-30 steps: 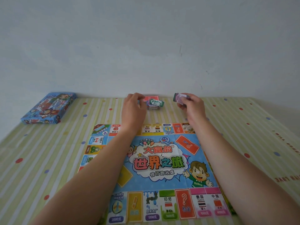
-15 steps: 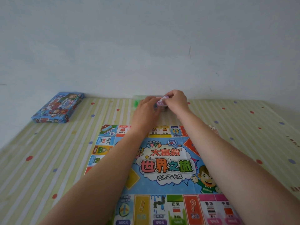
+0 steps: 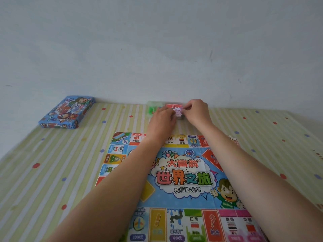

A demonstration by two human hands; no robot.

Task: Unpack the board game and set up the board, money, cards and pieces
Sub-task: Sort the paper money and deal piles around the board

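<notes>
Pale bare wall at the back, table w/ a striped yellow-green cloth [image 3: 52,172] dotted red and blue. Board [image 3: 183,175] is already unfolded and lies flat mid-table, printed side up, so that step looks done. Box [image 3: 64,112] sits closed at the far left corner, well apart from the board. Both hands work just beyond the board's far edge: right hand [image 3: 197,112] pinches the top pinkish note of a small money stack [image 3: 178,113] btwn thumb and fingers, and left hand [image 3: 161,117] has its fingers curled against the stack's left side, prob. holding it steady. Stack looks to rest on or just above the cloth; can't tell which. Red "?" card deck [image 3: 173,106] lies just behind the stack, near the wall. Clear packet w/ green pieces [image 3: 152,109] is just left of it, apparently unopened, tho too blurred to be sure. Progress approx. halfway: board out, money and cards out of the box but still bunched together. Left to do, judging from this: sort the notes, put cards on their board spots, open the packet and place the pieces.
</notes>
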